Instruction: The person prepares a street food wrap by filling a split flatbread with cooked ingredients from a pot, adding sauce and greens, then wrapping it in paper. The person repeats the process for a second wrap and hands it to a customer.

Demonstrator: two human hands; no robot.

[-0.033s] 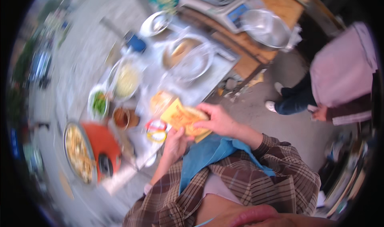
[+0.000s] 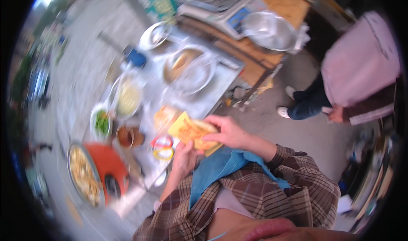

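I see the left hand point(image 2: 185, 158) nearly closed, its thumb and fingers pinching the near edge of a yellow paper sleeve point(image 2: 187, 129). The right hand point(image 2: 233, 133) is half closed, thumb parted from fingers, gripping a pale, rounded bread point(image 2: 205, 126) against the sleeve; how far inside it sits, I cannot tell. The flat, printed paper hangs between both hands, above soft blue cloth point(image 2: 221, 166), its long axis slanting from upper left to lower right.
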